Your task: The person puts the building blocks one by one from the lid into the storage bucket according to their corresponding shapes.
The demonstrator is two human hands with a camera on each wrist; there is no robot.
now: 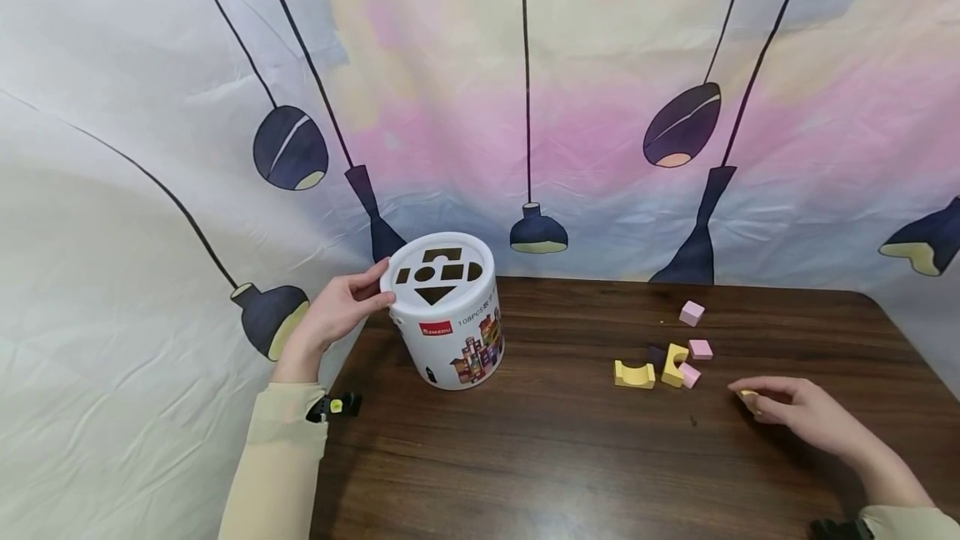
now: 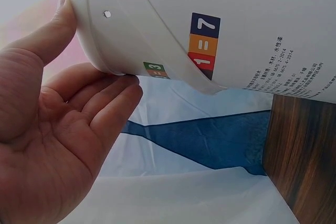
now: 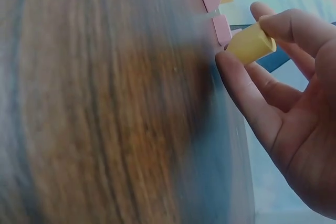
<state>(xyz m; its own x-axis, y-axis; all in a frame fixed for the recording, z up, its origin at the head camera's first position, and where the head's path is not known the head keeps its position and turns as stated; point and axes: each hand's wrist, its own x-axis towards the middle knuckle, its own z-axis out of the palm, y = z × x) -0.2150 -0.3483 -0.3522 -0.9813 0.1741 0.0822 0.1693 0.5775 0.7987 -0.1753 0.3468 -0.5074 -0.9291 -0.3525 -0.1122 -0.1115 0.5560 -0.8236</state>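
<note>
Now I see a person's left hand [image 1: 336, 311] at the white bucket [image 1: 441, 352], which stands upright on the table [image 1: 540, 440]. Thumb and fingers of that hand are spread apart, nearly straight, tips touching the edge beside the lid [image 1: 465, 291]. Lid is on, cut-out shapes facing up.

Well apart from the bucket, the right hand [image 1: 813, 415] has thumb and fingertips clamped on a yellow block [image 3: 249, 44]. Whether that block touches the wood, I cannot tell. Near this hand I note two yellow arches [image 1: 634, 377] and three pink blocks [image 1: 692, 314], one just beside an arch. A dark shape [image 1: 657, 355] sits between the arches, too indistinct to identify. Right wrist view: wood grain partly blurred.
</note>
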